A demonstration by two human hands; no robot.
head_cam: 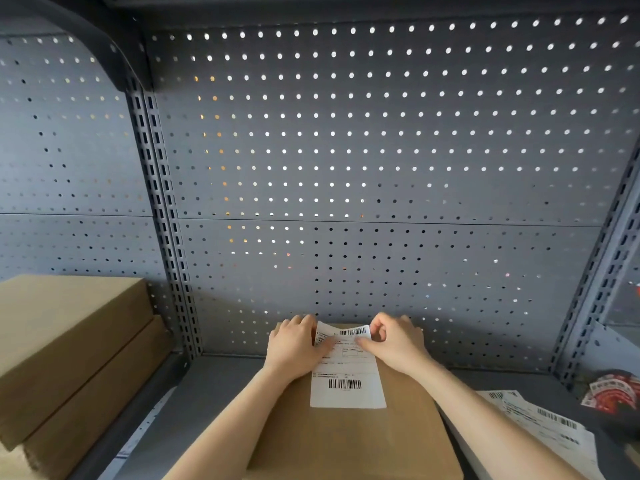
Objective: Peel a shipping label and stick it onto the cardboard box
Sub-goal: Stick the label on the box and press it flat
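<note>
A brown cardboard box [353,441] lies flat on the grey shelf in front of me. A white shipping label [348,379] with barcodes rests on the box's top; its near part lies flat and its far edge curls upward. My left hand [296,344] presses on the label's far left part, thumb across the paper. My right hand [394,341] pinches the label's lifted far right corner between thumb and forefinger.
Two stacked cardboard boxes [69,351] stand at the left. Loose label sheets [540,420] lie at the right, with a red and white roll of stickers [613,393] beyond them. A grey pegboard wall [346,168] closes the back, with slotted uprights [166,237] beside it.
</note>
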